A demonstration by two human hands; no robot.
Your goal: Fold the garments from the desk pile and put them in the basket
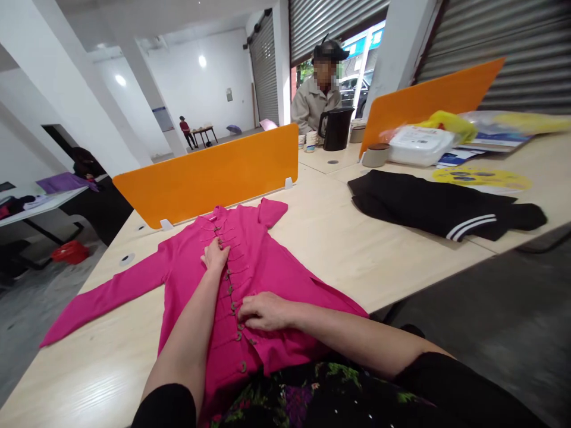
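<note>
A bright pink long-sleeved shirt (267, 267) with a stand collar lies front up on the light wooden table (321, 238). Several brownish buttons run down its front, and one sleeve stretches out to the left. My left hand (216, 255) is on the upper part of the button front below the collar, its fingers drawn together on the cloth. Lower down, my right hand (265, 310) has curled fingers at the front edge beside the lower buttons. The fingertips of both hands are partly hidden. The shirt's hem reaches the near table edge against my dark flowered clothing.
An orange divider (214, 172) stands behind the shirt, another (437, 101) farther right. A folded black garment (419, 202) with white stripes lies right. Beyond are a white plastic box (419, 145), tape roll (376, 156), black pitcher (336, 129) and a person in a cap.
</note>
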